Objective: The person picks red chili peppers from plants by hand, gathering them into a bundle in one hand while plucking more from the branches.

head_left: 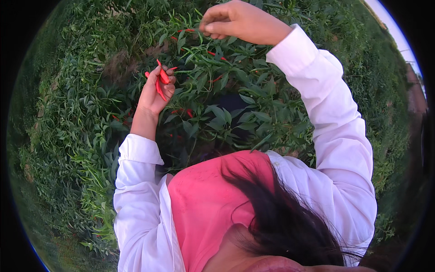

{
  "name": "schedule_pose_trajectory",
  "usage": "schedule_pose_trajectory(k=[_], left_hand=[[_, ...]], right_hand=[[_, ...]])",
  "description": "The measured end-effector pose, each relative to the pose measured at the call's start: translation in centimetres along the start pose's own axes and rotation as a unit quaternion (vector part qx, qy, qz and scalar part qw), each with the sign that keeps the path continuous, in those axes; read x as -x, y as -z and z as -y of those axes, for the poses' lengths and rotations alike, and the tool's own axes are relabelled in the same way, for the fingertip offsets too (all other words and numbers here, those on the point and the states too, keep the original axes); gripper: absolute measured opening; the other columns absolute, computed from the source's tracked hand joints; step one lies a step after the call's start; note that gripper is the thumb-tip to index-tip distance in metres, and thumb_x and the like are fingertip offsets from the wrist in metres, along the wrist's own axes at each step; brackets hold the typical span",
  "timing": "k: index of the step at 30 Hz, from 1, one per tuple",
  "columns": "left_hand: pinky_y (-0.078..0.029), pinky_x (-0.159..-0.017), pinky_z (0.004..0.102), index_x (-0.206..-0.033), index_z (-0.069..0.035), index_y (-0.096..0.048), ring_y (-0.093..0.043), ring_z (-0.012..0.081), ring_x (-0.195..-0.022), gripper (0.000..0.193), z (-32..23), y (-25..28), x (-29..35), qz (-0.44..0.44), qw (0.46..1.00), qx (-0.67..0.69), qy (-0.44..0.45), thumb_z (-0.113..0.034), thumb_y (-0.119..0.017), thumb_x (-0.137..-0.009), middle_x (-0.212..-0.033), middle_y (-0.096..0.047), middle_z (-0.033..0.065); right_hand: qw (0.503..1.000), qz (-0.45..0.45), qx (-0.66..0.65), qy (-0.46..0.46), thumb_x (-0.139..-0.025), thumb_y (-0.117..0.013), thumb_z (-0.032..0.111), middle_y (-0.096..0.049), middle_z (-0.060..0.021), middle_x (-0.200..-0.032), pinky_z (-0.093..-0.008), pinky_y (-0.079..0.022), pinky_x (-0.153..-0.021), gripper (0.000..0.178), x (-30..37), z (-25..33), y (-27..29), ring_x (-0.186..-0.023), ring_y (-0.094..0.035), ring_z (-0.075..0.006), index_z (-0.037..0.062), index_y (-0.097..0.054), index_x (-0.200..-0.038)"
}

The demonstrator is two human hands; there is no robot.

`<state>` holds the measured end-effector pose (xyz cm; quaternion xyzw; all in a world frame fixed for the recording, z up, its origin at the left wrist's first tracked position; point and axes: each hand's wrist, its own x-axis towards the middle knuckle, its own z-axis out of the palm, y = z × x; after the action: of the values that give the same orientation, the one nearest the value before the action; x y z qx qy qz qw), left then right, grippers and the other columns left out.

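Apparently the work in hand is harvesting, only partly done. Field: dense chili foliage fills the ground around the person and runs out to the curved rim of the view. Plants: the nearest bush bears both ripe and unripe fruit.

Right hand: out over the top of the bush, fingers bent, thumb close to them; a red pepper lies just beside the fingertips. Cannot tell whether they grip it, its stem or nothing.

Left hand: fingers curled, holding a small bunch of picked red chili peppers, tips poking out past the fingers. This bunch is the only yield visible; no container can be made out.

Remaining, as judged: red chilies among the leaves below the left hand, more toward the right, plus slender green chilies between the hands.
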<state>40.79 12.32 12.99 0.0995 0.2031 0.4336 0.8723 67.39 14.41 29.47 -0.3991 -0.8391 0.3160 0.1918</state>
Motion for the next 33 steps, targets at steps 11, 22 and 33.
schedule_pose_trajectory(k=[11, 22, 33], left_hand=[[-0.048, -0.056, 0.0208, -0.092, -0.008, -0.049, -0.052, 0.0102, -0.065, 0.007, -3.1, 6.4, 4.7, -0.051, 0.995, -0.022, -0.078, -0.015, -0.050, -0.089, -0.076, -0.051, 0.0009], [-0.045, -0.053, 0.0214, -0.099, -0.002, -0.054, -0.057, 0.0108, -0.064, 0.018, 3.6, -0.9, -3.2, -0.022, 0.917, -0.394, 0.057, -0.013, -0.052, -0.085, -0.072, -0.056, 0.0013], [-0.040, -0.044, 0.0294, -0.080, 0.000, -0.058, -0.052, 0.0146, -0.048, 0.023, 13.1, -2.6, -17.4, -0.126, 0.727, -0.671, -0.074, -0.022, -0.064, -0.078, -0.059, -0.055, 0.0070]], right_hand=[[0.782, 0.351, 0.432, -0.279, -0.071, -0.063, 0.011, -0.065, -0.0126, -0.079, -0.0325, -0.047, -0.065, 0.019, -5.1, -21.2, -10.5, -0.072, -0.062, -0.0215, 0.0012, -0.064, -0.087], [0.959, 0.053, -0.080, -0.267, -0.077, -0.062, 0.013, -0.061, -0.0093, -0.079, -0.0301, -0.044, -0.069, 0.018, 5.1, -22.8, -12.9, -0.073, -0.055, -0.0152, 0.0005, -0.059, -0.090], [0.940, 0.012, -0.189, -0.283, -0.077, -0.065, 0.015, -0.059, -0.0056, -0.074, -0.0294, -0.044, -0.065, 0.021, 8.5, -21.3, -11.2, -0.067, -0.053, -0.0133, -0.0001, -0.057, -0.089]])
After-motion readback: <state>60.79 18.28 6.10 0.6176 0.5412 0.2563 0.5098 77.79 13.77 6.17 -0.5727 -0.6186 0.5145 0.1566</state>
